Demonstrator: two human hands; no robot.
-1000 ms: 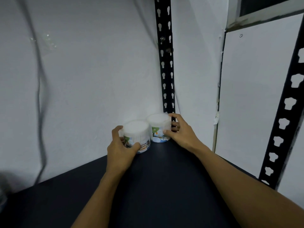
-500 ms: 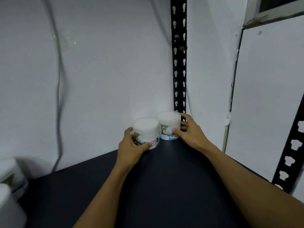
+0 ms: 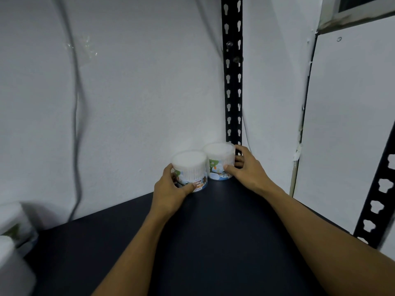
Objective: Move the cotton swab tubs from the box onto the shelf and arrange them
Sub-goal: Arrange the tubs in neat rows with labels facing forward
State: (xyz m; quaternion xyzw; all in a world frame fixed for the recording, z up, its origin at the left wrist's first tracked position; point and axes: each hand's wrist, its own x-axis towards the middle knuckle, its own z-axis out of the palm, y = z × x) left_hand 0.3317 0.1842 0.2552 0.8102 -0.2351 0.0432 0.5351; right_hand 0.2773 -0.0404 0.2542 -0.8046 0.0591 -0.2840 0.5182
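White walls meet in a corner behind a dark shelf (image 3: pixel 213 242), and a black slotted upright (image 3: pixel 233 82) of the rack climbs that corner, with a second slotted upright (image 3: pixel 378 201) at the right edge of the view. Two cotton swab tubs stand upright at the back of the shelf, touching each other side by side. The left tub (image 3: pixel 191 169) sits against the rear wall, its white top facing up and its printed label turned toward the camera; the left hand (image 3: pixel 171 189) holds it, fingers curled round its left side and the thumb pressed across the lower front of the label. The right tub (image 3: pixel 220 160) stands in the very corner, just in front of the foot of the black upright; the right hand (image 3: pixel 245 169) grips it from the right, thumb on the front of the label and fingers wrapped behind. Both forearms reach in over the bare front of the shelf. A grey cable (image 3: pixel 75 124) hangs down the left wall. At the lower left edge, blurred, more white tubs (image 3: pixel 12 242) show beside the end of the shelf; what they stand in cannot be told.
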